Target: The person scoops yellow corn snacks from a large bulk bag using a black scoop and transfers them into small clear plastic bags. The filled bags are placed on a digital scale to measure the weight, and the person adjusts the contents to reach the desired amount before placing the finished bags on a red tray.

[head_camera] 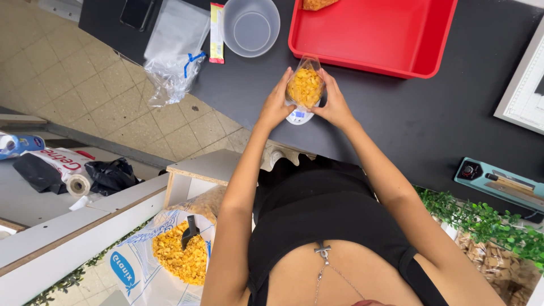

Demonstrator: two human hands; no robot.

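Both your hands, left [276,105] and right [334,103], are clamped on a pouch [305,86] full of yellow flakes, on the scale [299,117]; the red tray [385,39] behind is nearly bare.

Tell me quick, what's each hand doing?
Left hand: closed on the clear bag of yellow flakes.
Right hand: closed on the same bag.

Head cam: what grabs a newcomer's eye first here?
Dead centre, the left hand and right hand cup a small clear bag of yellow flakes on a small white scale at the edge of the dark counter. Just beyond it lies a bright red tray. Bottom left, a large open sack of the same flakes holds a dark scoop.
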